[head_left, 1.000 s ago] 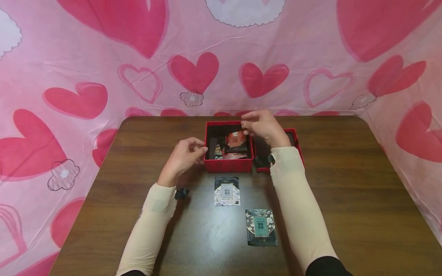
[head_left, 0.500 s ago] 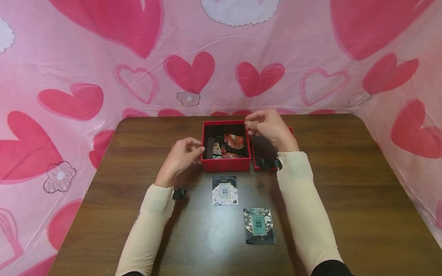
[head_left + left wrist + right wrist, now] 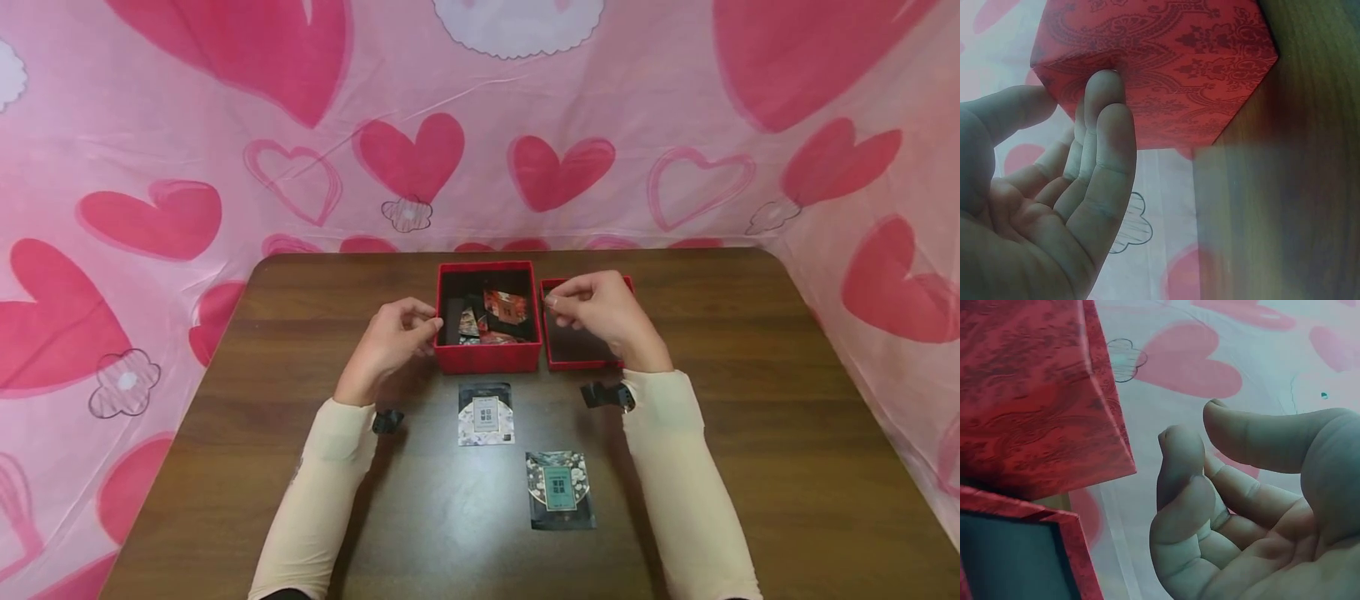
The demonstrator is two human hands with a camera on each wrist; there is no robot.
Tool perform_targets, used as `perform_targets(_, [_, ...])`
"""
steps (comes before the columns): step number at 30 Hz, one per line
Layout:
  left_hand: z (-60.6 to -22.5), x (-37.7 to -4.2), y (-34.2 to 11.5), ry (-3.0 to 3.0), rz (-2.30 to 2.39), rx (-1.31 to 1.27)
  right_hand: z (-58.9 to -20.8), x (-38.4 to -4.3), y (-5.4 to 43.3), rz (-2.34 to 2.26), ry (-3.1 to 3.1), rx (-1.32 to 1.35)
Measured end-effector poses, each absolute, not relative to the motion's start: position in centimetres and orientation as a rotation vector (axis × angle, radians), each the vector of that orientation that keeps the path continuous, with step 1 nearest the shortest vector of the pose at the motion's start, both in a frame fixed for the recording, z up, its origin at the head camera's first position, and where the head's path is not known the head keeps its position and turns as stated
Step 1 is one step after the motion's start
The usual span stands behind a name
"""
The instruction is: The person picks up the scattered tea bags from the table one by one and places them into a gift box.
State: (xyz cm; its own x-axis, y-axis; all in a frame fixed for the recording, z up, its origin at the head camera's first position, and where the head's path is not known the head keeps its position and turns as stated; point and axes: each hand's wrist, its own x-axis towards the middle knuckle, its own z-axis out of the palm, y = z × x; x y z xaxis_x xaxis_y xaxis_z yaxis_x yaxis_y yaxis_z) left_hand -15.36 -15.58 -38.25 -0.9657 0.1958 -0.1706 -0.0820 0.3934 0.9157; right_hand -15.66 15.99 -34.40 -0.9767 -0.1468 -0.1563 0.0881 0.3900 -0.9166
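Note:
A red patterned box [image 3: 487,358] stands uncovered toward the back of the table, with several tea sachets [image 3: 506,308] lying inside. My left hand [image 3: 393,337] is at the box's left side; the left wrist view shows fingertips against its patterned wall and the thumb near the rim edge. To the right of the box lies a shallow red lid [image 3: 585,364], dark inside. Over this lid hovers my right hand [image 3: 607,317], fingers loosely bent and holding nothing, the thumb apart from them in the right wrist view.
A white floral sachet [image 3: 486,415] lies flat in front of the box. Nearer and to the right is a dark sachet [image 3: 559,490] with a green label. A pink cloth with hearts [image 3: 420,158] hangs behind the wooden table [image 3: 750,417].
My right hand has drawn back from over the box's right edge to above the lid, moving right and nearer. The orange sachet shifted slightly inside the box. My left hand stays at the box.

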Motion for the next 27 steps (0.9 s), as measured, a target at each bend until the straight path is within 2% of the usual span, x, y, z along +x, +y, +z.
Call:
perform_targets(15, [-38.3, -15.2, -15.5, 2.406, 1.586, 0.111, -36.1, -10.4, 18.0, -1.455, 2.454, -0.096])
perform_targets(27, [-38.2, -15.1, -15.4, 2.424, 1.584, 0.111, -38.4, -7.8, 19.4, -1.411, 2.385, -0.113])
